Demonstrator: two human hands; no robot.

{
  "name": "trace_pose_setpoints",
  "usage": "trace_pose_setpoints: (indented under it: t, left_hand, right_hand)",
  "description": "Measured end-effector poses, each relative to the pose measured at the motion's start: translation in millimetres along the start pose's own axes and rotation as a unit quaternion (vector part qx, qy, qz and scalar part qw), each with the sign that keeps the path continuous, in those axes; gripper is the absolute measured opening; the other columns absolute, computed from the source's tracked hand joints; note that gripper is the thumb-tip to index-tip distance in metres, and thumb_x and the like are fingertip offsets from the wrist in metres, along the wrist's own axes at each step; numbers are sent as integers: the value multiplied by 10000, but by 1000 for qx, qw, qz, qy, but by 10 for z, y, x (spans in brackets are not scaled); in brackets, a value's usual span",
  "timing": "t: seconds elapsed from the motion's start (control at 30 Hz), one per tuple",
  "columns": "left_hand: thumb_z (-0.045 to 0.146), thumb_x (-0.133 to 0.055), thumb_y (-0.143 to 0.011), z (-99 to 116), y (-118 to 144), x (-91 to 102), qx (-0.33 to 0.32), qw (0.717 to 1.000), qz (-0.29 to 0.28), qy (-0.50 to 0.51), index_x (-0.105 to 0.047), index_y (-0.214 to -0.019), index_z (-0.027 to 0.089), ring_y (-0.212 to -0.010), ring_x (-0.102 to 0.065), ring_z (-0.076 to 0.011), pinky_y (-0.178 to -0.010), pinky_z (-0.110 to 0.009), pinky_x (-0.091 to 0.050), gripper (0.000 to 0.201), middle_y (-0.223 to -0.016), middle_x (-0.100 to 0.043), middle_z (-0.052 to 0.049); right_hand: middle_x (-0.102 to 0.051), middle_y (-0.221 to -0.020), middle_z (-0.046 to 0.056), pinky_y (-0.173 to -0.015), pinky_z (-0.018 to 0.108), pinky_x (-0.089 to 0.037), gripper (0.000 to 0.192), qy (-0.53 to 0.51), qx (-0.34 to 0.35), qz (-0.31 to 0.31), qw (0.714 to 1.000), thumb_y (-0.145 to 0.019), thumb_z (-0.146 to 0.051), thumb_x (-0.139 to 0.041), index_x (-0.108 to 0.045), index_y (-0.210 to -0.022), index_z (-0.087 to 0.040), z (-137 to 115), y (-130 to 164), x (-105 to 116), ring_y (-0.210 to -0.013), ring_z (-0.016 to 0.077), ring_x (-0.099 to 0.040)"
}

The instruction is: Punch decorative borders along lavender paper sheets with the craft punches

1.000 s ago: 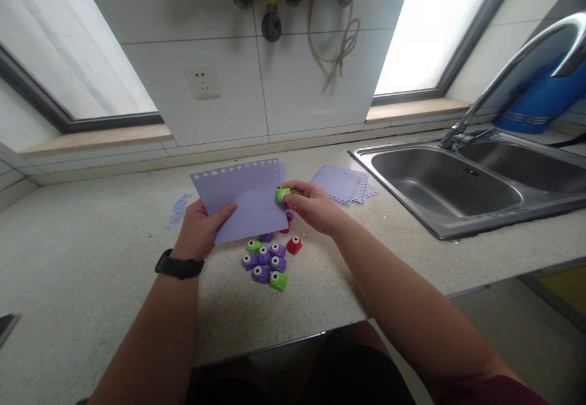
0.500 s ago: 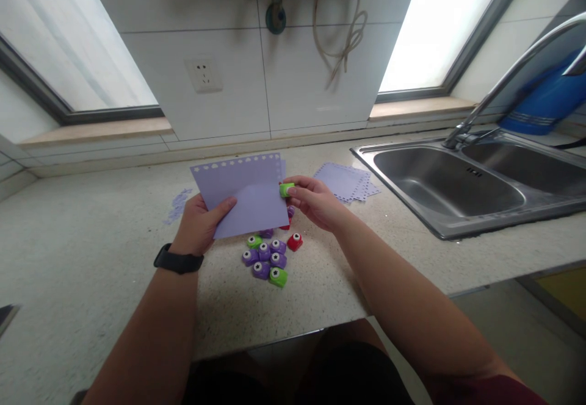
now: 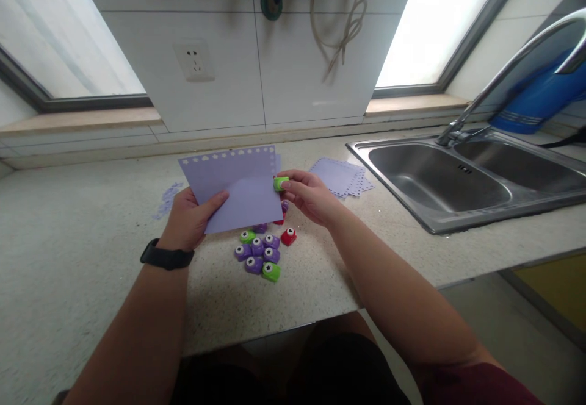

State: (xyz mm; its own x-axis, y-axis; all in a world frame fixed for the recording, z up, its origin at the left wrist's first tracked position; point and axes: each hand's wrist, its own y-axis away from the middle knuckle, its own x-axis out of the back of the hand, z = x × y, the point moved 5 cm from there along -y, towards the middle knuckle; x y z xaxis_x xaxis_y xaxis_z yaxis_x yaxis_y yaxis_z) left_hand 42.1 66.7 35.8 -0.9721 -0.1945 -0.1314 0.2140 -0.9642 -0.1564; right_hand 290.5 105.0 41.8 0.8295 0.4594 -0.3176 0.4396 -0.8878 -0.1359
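Observation:
A sheet of lilac paper (image 3: 245, 188) is held up above the counter by my left hand (image 3: 195, 213), its thumb across the front and the other fingers hidden behind. Small shaped holes run along the top edge and the upper right edge. My right hand (image 3: 311, 196) pinches a green craft punch (image 3: 281, 183) at the sheet's right edge, below the holes there. Under the paper, several purple craft punches (image 3: 254, 264), green ones (image 3: 271, 271) and a red one (image 3: 289, 236) sit close together on the counter. A few more are partly covered by the sheet.
Lilac sheets with punched edges (image 3: 336, 175) lie in a loose pile right of my hands. Small lilac paper scraps (image 3: 167, 200) are at the left. The steel sink (image 3: 425, 219) and its tap (image 3: 485, 91) stand to the right. The tiled wall (image 3: 220, 103) closes off the back.
The whole view has shifted slightly, so everything sits a little further left and higher. Both hands keep their hold on the paper and the green punch, which stays at the right edge.

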Motion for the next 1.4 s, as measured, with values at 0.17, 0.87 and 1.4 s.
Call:
trace_pose_setpoints:
  t: [0.17, 0.87, 1.4]
  left_hand:
    - [309, -922, -650, 15, 4, -9, -7, 1000, 0, 5, -781, -1048, 179, -846, -738, -230, -778, -319, -614, 442, -1047, -779, -85]
    - [327, -919, -662, 41, 11, -13, -21, 1000, 0, -18, -800, -1043, 176, -872, -745, -251, -781, -331, -619, 427, -1034, -782, -84]
    - [340, -908, -700, 43, 18, -20, -10, 999, -19, -24, -774, -1081, 171, -885, -739, -211, -791, -292, -616, 438, -1076, -777, -73]
  right_hand:
    - [-640, -875, 49, -697, 301, -487, 355, 2, 0, -2, 1000, -786, -371, -833, -689, -1048, -182, 1, 0, -9, -794, 155, -570]
    - [-625, -868, 42, -687, 288, -461, 329, -7, -3, 1, 1000, -766, -369, -846, -713, -1010, -192, -8, 4, -32, -795, 147, -548]
    - [-682, -925, 40, -729, 279, -507, 397, 8, 13, -11, 1000, -793, -334, -858, -678, -1112, -181, 57, -8, 44, -821, 137, -627]
